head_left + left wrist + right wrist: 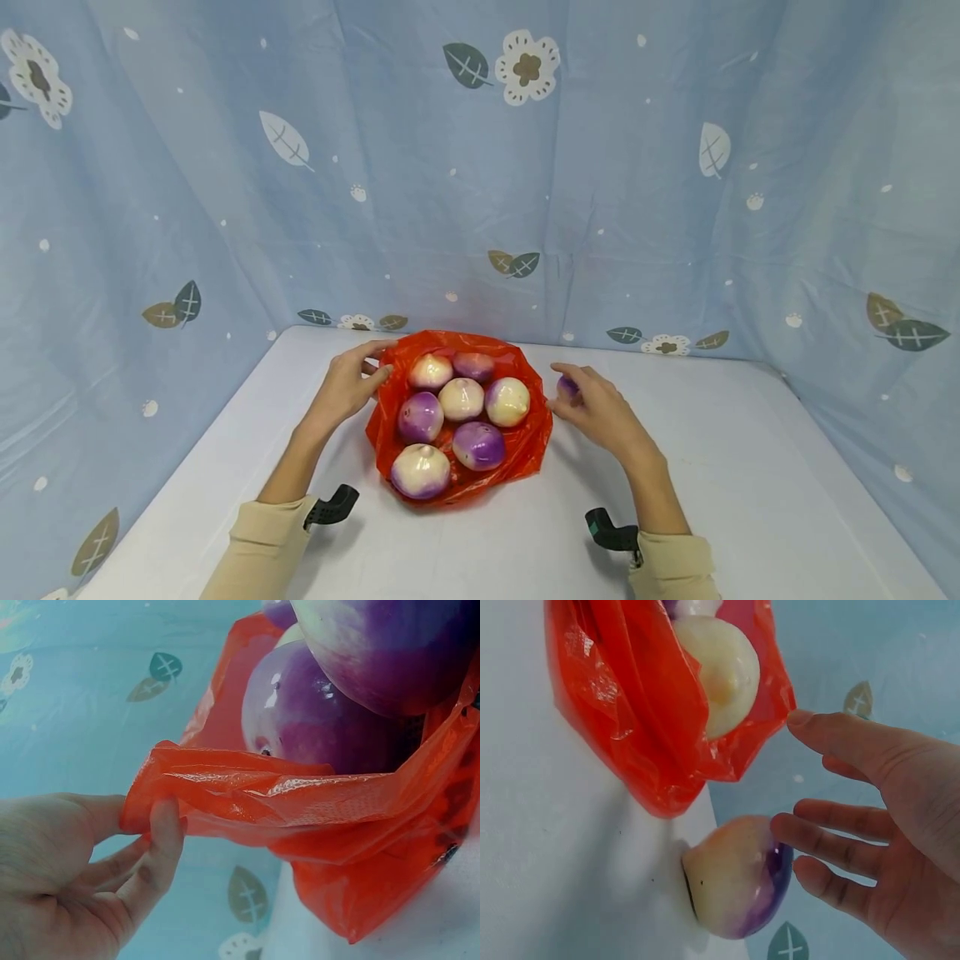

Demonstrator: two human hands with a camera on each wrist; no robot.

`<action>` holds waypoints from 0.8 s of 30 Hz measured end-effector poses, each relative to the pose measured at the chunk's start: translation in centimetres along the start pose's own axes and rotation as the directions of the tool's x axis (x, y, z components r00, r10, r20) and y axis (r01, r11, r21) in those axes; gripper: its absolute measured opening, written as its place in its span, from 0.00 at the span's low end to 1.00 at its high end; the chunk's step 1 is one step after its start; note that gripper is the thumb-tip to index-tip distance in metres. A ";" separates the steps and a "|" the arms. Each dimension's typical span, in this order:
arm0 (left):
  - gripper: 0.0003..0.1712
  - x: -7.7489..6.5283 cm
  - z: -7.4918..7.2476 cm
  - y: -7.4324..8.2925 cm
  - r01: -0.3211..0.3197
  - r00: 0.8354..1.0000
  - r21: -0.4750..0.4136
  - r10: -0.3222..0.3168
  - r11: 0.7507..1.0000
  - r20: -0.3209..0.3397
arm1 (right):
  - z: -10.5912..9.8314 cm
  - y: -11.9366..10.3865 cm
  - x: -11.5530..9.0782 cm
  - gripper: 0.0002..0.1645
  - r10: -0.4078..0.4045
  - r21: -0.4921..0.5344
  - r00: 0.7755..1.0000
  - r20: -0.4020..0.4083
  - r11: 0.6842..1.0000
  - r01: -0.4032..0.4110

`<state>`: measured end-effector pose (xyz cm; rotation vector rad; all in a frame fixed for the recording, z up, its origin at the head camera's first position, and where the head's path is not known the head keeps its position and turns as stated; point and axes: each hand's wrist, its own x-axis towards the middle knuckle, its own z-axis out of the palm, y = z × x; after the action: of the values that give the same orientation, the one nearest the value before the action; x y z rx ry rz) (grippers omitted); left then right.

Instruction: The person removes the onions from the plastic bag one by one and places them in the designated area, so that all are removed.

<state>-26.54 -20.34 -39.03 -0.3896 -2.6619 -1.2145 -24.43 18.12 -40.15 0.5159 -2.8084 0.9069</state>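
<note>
A red plastic bag (521,457) lies with its mouth wide, and several purple-and-white turnips (480,446) sit in it. At the bag's left rim, my left hand (347,383) pinches the thin plastic; the left wrist view shows the folded rim (300,799) between thumb and fingers. My right hand (603,412) is at the bag's right side with fingers apart, holding nothing. One more turnip (731,881) lies outside the bag on the right, close to its fingertips; contact is unclear. The thumb tip is beside the bag's edge. In the head view this turnip (567,386) is mostly hidden behind the hand.
A white table (720,467) bears the bag. Blue curtain cloth (420,167) with leaves and flowers hangs behind it and along both sides. Black wrist mounts (333,505) stick out from both beige sleeves (262,542).
</note>
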 end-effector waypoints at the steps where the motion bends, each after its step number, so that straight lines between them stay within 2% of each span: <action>1: 0.25 0.0 0.0 0.0 0.000 1.000 -0.003 0.000 1.000 0.003 | 0.1 0.0 0.0 0.33 -0.001 0.002 1.000 0.006 1.000 0.001; 13: 0.25 0.0 -0.1 -0.1 0.006 1.000 0.012 -0.006 1.000 -0.001 | 1.4 -2.1 0.2 0.37 0.001 0.002 0.999 0.052 1.000 -0.001; 20: 0.25 0.0 -0.2 -0.3 0.003 1.000 0.020 -0.003 1.000 -0.002 | 2.9 -3.2 0.4 0.36 -0.032 -0.074 0.997 0.072 0.997 0.037; 24: 0.25 0.1 0.0 -0.2 0.003 1.000 0.014 -0.003 1.000 0.000 | 3.7 -3.3 0.5 0.36 -0.061 -0.087 0.997 0.051 0.994 0.065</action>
<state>-26.69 -20.50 -39.15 -0.3838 -2.6710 -1.1955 -23.85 13.31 -41.22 0.6178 -2.8421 0.7633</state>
